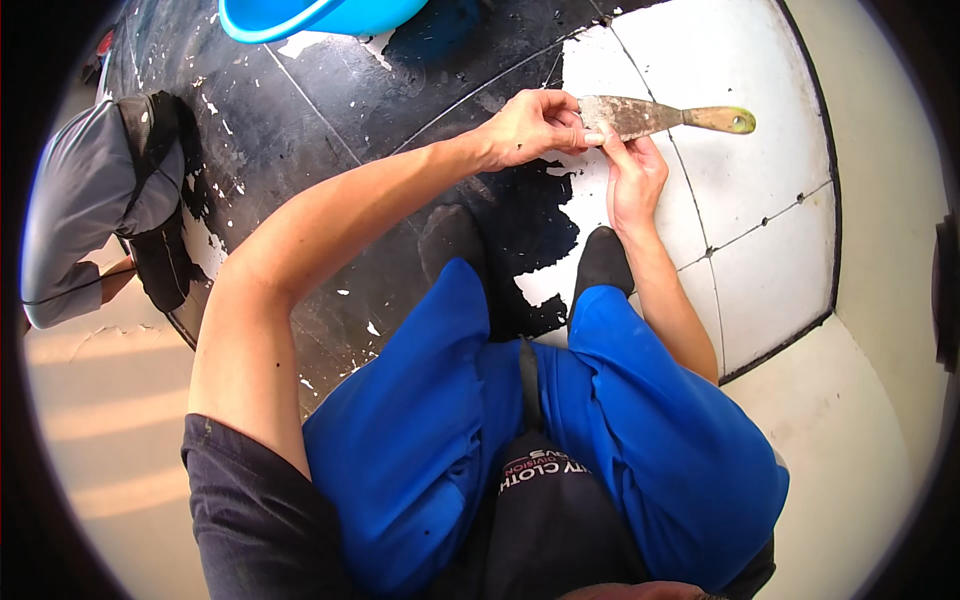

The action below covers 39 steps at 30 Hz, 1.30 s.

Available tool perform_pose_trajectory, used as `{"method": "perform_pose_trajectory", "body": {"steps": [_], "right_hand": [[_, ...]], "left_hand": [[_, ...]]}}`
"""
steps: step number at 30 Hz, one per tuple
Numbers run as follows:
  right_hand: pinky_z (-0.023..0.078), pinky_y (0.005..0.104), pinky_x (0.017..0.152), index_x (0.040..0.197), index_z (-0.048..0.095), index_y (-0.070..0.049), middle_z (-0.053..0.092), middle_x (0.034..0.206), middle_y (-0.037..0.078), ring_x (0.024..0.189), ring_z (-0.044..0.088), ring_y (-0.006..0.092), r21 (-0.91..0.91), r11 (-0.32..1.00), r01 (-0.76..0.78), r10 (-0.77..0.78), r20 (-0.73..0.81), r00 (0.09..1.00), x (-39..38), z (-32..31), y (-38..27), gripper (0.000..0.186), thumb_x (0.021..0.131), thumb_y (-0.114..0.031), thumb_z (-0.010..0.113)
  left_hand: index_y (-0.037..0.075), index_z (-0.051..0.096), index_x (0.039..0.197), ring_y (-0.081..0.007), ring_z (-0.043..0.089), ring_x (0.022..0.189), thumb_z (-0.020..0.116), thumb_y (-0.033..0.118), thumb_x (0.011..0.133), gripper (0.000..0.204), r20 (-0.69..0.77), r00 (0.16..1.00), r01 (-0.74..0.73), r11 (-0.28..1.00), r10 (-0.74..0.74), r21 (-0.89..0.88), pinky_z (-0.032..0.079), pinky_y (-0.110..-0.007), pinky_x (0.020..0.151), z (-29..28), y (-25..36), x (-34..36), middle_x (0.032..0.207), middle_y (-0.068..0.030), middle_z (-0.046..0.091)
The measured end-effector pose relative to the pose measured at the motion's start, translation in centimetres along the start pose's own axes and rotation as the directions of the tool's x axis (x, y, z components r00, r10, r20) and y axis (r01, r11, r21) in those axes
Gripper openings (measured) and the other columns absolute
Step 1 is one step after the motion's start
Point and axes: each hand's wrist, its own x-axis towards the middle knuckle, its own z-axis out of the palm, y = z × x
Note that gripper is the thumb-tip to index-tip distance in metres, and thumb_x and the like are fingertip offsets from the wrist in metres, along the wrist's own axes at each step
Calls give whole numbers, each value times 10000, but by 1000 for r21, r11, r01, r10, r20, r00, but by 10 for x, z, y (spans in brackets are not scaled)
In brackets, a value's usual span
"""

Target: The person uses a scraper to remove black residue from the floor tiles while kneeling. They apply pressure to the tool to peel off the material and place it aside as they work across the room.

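the scraper [660, 119] had a dull, rough, stained metal blade [632, 117] and a worn handle [712, 118] that looked wooden. the floor's black coating [532, 212] was slightly glossy and ragged-edged, the white tiles [745, 70] smooth. the basin [375, 18] was shiny plastic, the trousers [400, 410] soft matt cloth.

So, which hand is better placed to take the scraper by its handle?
Probably the right hand: it is nearer to the handle, which points to the person's right. The left hand is at the opposite end, by the edge of the blade.
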Motion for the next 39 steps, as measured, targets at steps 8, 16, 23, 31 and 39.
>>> {"method": "perform_pose_trajectory", "body": {"steps": [8,16,23,31,39], "right_hand": [[486,279,828,1026,739,17,724,1014,78,891,628,114,106,990,-94,94,6,996,1,-3,-6,156,972,-129,739],[539,302,799,1044,734,56,733,980,102,855,680,149,-255,964,78,-76,16,997,9,-22,-6,169,1001,-103,696],[564,294,684,940,723,89,732,889,105,749,710,149,-483,843,238,-210,112,971,7,-32,18,123,939,-32,697],[548,286,652,986,738,39,718,869,101,701,688,138,-750,552,364,-236,279,931,1,-15,11,108,919,-45,731],[525,437,682,999,618,27,657,881,195,773,661,383,-658,491,571,-306,483,820,41,3,7,123,928,-55,678]], "left_hand": [[-22,643,1016,-142,716,798,810,123,909,246,24,999,-35,996,33,80,599,-280,766,-9,15,10,885,-96,737],[57,770,1108,-151,728,784,759,271,948,266,-204,889,-161,698,410,698,609,-309,747,-69,80,34,901,-72,764],[15,749,1135,-197,691,648,643,152,995,222,-191,729,-266,529,657,805,553,-324,637,-67,104,36,768,-144,730],[48,711,1219,-326,726,967,776,141,857,379,344,879,-461,404,329,790,577,-418,862,-58,34,39,1028,-177,741],[-17,695,949,-416,685,858,781,147,854,208,324,842,-488,351,431,799,544,-457,759,-57,19,46,893,-215,701]]}}
